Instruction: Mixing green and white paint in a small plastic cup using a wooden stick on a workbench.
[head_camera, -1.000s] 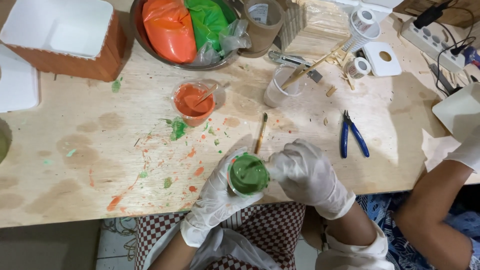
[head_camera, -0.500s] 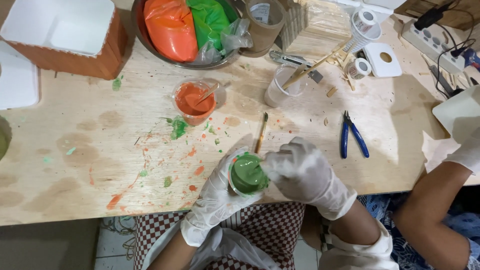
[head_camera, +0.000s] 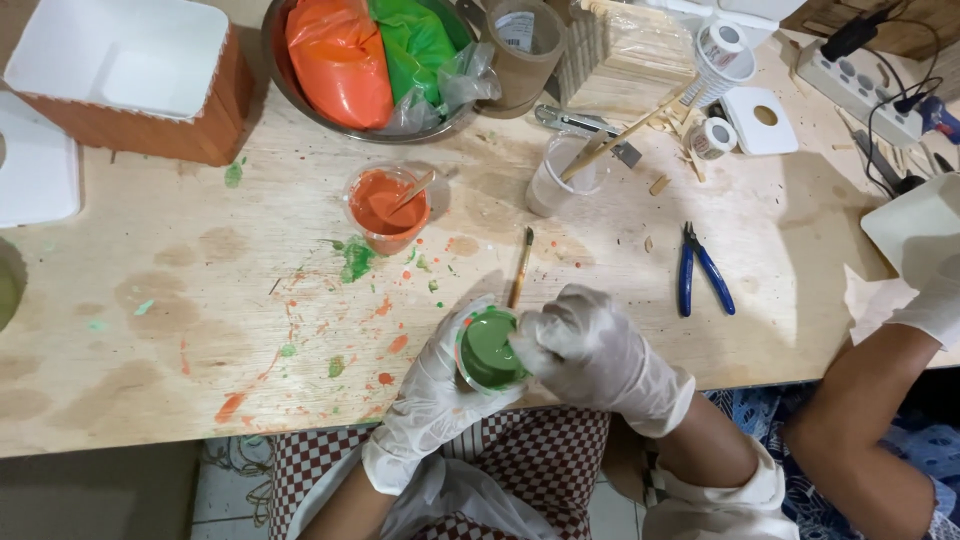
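Low in the frame's centre, the gloved left hand (head_camera: 425, 400) cups a small cup of green paint (head_camera: 490, 350) at the table edge (head_camera: 150, 420), steadying it while the right hand (head_camera: 590, 350) grips its rim.

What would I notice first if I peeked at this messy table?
Two gloved hands at the table's near edge: the left hand holds a cup of green paint and the right hand reaches into it. Behind them sits a cup of orange paint, and a metal bowl with orange and green bags stands at the back.
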